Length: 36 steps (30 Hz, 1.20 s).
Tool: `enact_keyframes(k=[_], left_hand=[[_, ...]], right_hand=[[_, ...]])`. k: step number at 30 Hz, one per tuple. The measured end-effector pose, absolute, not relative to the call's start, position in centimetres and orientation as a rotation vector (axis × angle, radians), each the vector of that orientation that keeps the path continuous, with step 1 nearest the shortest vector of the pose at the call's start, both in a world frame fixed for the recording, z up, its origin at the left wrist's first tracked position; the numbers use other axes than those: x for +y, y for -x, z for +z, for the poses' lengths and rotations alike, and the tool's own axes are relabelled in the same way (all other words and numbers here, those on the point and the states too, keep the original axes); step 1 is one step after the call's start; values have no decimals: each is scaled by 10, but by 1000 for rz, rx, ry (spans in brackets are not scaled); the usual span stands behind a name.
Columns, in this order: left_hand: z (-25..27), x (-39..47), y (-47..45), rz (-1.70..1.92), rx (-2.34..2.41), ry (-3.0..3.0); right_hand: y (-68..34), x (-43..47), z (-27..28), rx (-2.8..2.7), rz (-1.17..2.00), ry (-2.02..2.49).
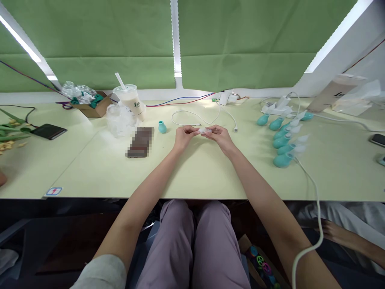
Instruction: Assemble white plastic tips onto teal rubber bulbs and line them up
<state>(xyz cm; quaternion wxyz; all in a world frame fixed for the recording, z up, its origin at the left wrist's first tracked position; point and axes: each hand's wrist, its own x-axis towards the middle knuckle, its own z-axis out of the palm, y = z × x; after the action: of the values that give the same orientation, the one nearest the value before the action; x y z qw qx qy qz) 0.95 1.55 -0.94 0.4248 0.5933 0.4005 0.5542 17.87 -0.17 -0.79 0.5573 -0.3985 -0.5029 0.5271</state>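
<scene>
Between my two hands, over the middle of the table, is a small whitish, translucent piece (205,131); its exact kind is too small to make out. My left hand (185,135) pinches it from the left with thumb and fingertips. From the other side, the fingertips of my right hand (221,137) close on it too. A lone teal squeeze bulb (162,127) stands upright left of my left hand, without a tip. To the right lies a row of several teal bulbs (282,141), most fitted with clear white tips (300,139).
A white cable (192,123) curls behind my hands. Leftward are a blurred-out dark rectangular object (140,142), a drink cup (130,98), a plastic bag (118,120) and a cardboard box (94,108). A power strip (276,106) sits back right; a thick white cord (319,208) hangs over the front edge.
</scene>
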Motion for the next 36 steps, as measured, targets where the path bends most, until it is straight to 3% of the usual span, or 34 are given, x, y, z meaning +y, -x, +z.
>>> enact_keyframes(k=[24, 36], left_hand=[[-6, 5, -10, 1524, 1017, -2131], [-3, -5, -15, 1449, 1125, -2064]], right_hand=[[-190, -11, 0, -1352, 1284, 900], [-189, -11, -3, -1376, 1276, 910]])
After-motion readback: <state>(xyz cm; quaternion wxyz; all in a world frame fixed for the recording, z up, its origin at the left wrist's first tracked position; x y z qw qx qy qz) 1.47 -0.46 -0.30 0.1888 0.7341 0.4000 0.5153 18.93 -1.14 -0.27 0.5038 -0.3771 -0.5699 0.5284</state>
